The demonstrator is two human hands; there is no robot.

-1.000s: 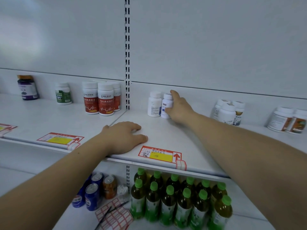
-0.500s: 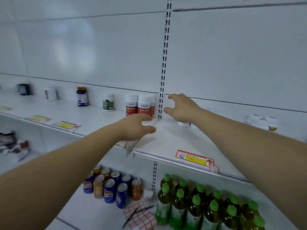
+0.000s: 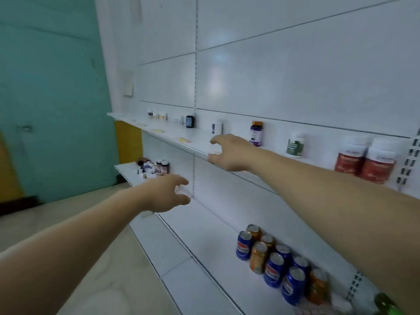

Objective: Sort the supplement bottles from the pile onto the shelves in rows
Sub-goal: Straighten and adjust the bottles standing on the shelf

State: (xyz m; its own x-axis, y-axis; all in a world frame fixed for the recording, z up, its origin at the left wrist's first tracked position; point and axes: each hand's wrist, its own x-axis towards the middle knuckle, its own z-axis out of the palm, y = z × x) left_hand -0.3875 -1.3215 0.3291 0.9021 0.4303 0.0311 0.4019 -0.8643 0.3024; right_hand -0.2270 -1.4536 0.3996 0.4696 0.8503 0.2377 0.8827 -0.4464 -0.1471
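Step in hand, by my judgement: fetching the next bottle, with nothing yet picked up. My left hand (image 3: 166, 192) is released, fingers loosely spread, holding nothing, and is extended toward the pile of supplement bottles (image 3: 153, 168). My right hand (image 3: 229, 153) is likewise released and empty, in front of the front edge of the upper shelf (image 3: 197, 152); I cannot tell whether it touches that edge.

The pile sits at the far left end of the middle shelf (image 3: 127, 169), well apart from both hands. It is a jumble of small white and dark bottles, some upright, some apparently on their sides; blur makes the labels unreadable.

Along the back edge of the upper shelf stand sorted bottles: a white bottle (image 3: 216, 128), a purple bottle (image 3: 256, 133), a green-label bottle (image 3: 295, 144) and red-label bottles (image 3: 363, 160).

Next move, as I assess it: close on the pile, grasp one bottle, and match it to its kind above.
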